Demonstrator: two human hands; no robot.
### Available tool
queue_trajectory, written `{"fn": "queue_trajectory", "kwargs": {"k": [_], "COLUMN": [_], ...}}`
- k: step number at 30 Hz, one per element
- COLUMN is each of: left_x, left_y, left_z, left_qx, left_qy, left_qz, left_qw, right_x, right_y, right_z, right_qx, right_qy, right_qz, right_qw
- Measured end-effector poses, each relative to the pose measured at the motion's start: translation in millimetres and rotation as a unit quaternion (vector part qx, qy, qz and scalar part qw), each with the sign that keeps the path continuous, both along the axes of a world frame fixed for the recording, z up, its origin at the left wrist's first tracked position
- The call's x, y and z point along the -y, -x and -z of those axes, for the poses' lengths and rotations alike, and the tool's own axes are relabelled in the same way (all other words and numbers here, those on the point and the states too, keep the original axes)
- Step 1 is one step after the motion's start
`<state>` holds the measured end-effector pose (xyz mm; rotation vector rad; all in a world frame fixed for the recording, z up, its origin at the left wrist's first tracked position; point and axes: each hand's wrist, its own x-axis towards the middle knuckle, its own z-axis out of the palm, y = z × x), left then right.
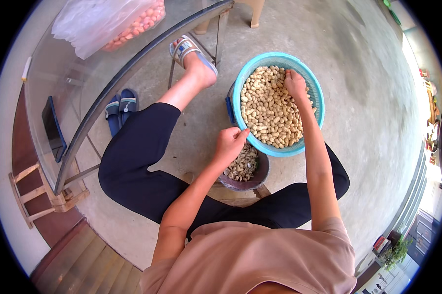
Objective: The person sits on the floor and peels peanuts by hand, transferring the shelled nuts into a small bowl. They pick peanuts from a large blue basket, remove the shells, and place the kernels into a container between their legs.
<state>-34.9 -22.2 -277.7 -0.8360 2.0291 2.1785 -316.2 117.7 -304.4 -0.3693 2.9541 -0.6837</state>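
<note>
A round turquoise plastic basket (278, 153) holds many unshelled peanuts (270, 106). Inside it, at the upper right of the peanuts, my right hand (295, 83) reaches down with its fingers bent together; whether it grips a peanut cannot be made out. My left hand (232, 141) is curled at the basket's lower left rim, thumb and forefinger close together, and anything between them is too small to tell. Beneath that hand stands a smaller dark bowl (264, 172) with broken peanut shells (244, 165) in it, partly under the basket's edge.
At the left is a glass-topped table (132, 60) with a dark metal edge, bearing a bag of pinkish items (132, 29) and a tablet-like device (53, 128). Blue slippers (121, 108) lie beneath. A wooden stool (48, 194) stands at the lower left, a plastic chair leg (255, 14) at the top.
</note>
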Motion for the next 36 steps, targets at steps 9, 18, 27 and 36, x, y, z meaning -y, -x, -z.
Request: {"fn": "queue_trajectory", "kwargs": {"k": [9,18,27,36], "left_x": [-4.5,-2.9,0.4,-1.2], "left_y": [3.4,4.6,1.5,0.9], "left_z": [4.6,3.7,4.8,9.4], "left_qx": [-0.016,-0.017,0.010,-0.008], "left_qy": [0.008,0.003,-0.015,-0.025], "left_qz": [-0.027,-0.020,-0.003,-0.019], "left_qw": [0.999,1.000,1.000,0.999], "right_x": [2.7,27.4,38.6,43.6], "right_y": [7.0,3.9,-1.6,-11.2], "right_z": [-11.6,-7.7,-13.9,-15.0], "right_qx": [0.030,0.135,0.362,0.391], "right_qy": [-0.010,-0.001,0.039,0.007], "right_qz": [-0.049,-0.070,-0.056,-0.126], "right_qw": [0.998,0.988,0.930,0.912]}}
